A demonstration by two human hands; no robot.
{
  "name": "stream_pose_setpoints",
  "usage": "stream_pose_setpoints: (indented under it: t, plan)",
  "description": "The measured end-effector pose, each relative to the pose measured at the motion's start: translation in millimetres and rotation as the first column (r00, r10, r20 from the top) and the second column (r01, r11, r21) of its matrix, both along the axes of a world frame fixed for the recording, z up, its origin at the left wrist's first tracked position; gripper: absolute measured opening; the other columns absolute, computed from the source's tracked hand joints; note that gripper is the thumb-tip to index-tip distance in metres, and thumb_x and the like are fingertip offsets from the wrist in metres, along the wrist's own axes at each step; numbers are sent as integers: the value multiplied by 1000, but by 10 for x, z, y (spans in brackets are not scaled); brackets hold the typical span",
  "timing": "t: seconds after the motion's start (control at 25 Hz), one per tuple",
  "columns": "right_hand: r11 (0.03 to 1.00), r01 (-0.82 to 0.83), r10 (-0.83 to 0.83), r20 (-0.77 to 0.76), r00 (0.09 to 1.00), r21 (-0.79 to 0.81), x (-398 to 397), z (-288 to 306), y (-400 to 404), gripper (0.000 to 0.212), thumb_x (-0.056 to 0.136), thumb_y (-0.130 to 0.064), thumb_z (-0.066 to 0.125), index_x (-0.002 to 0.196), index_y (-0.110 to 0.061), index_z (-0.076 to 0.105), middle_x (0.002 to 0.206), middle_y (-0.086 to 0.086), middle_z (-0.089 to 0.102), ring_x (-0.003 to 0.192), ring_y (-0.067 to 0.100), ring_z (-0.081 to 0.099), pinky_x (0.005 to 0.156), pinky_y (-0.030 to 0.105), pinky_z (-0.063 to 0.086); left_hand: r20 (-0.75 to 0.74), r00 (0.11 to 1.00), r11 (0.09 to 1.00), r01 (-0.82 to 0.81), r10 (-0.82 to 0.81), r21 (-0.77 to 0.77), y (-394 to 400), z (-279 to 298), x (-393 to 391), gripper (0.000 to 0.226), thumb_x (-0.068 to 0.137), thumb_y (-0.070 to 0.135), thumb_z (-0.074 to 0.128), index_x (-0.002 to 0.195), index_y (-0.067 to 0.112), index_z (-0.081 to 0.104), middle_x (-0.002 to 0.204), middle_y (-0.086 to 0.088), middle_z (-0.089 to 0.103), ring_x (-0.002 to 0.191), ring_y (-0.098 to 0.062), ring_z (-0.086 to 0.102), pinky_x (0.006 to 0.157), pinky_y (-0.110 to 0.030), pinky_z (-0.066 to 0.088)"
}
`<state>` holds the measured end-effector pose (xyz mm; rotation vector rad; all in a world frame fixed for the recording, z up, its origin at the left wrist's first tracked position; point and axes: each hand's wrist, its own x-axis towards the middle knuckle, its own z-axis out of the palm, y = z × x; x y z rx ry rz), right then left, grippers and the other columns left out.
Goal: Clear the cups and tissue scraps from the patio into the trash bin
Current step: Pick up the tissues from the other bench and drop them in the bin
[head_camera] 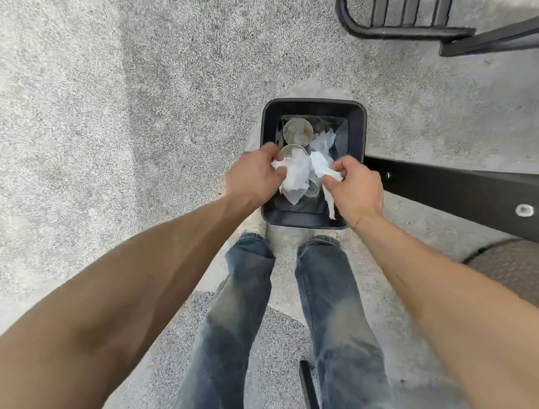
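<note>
Head view: both hands hung right over the bin (357,137), which stood on the patio floor (141,97) at the person's feet. The left hand (252,175) had its fingers (276,159) pinched shut on a big crumpled tissue (296,174); the right hand (354,190) gripped a smaller scrap (321,166), its tail trailing down toward the bin's near wall. Straight below both tissues lay the open bin (no sideways reach needed), so the drop looked to turn on simply letting go. Inside already sat cups (297,130) and another tissue wad (323,140). The hands were level, neither nearer. A dark beam (456,193) ran off to the right, beside the bin.
</note>
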<state>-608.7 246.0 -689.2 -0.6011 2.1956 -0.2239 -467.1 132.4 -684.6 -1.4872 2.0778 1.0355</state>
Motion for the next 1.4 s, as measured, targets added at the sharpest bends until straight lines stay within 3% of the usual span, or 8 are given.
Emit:
stream_pose_setpoints:
  t: [0.16,0.28,0.6,0.72,0.84,1.0,1.16,1.4]
  plan:
    - [999,-35,35,-6,999,8,1,-244,-18,29,84,-34,67,111,-27,61,98,7,71,92,30,64,78,35,51,29,990,989,142,-141,-40,-14,-212,-100,27,87,36,55,112,26,56,94,-3,70,84,-27,63,68,-36,52]
    - [999,-43,43,26,999,-13,-8,-225,9,40,84,-34,69,122,-26,58,105,4,70,97,27,64,84,38,52,47,988,989,148,-147,-8,-23,-209,-163,37,85,35,55,121,26,52,97,-3,70,87,-29,64,73,-41,55]
    - [977,-192,186,-74,980,-88,-154,450,-80,42,87,-41,63,126,-30,53,118,-2,65,105,21,62,85,36,50,-13,988,986,151,-152,-70,-130,425,-125,40,88,38,57,125,24,51,108,-1,64,96,-24,61,75,-42,55]
    - [956,-243,220,-148,964,-161,-226,956,-235,44,88,-45,61,129,-30,51,121,-1,63,107,22,60,86,37,48,-87,974,970,193,-208,-150,-284,911,-96,41,90,45,56,125,25,50,114,-1,61,106,-21,56,82,-40,52]
    - [928,-278,230,-203,952,-249,-361,1565,-479,49,89,-45,61,133,-29,49,130,-1,59,119,20,54,98,46,46,-164,948,931,217,-273,-294,-509,1494,-122,47,89,50,55,128,25,51,121,-1,60,113,-20,54,87,-39,47]
    - [864,-350,227,-340,913,-363,-576,2661,-821,53,87,-49,60,135,-31,48,136,-5,55,130,17,43,104,43,41,-231,922,873,180,-311,-454,-856,2534,-182,52,87,54,56,131,27,50,131,0,57,120,-20,51,99,-48,44]
    - [780,-463,228,-498,837,-421,-804,3749,-1011,58,84,-53,61,136,-30,47,139,-4,52,132,17,40,110,44,36,-286,883,806,156,-373,-571,-1055,3585,-237,59,86,59,55,135,28,48,136,3,54,124,-18,48,102,-45,42]
    - [731,-562,200,-666,719,-388,-1227,5117,-955,67,82,-67,52,140,-36,40,151,-3,38,143,23,23,110,47,30,-265,854,746,192,-447,-638,-1120,4975,-574,74,84,74,42,147,37,31,156,4,29,142,-18,25,118,-45,16]
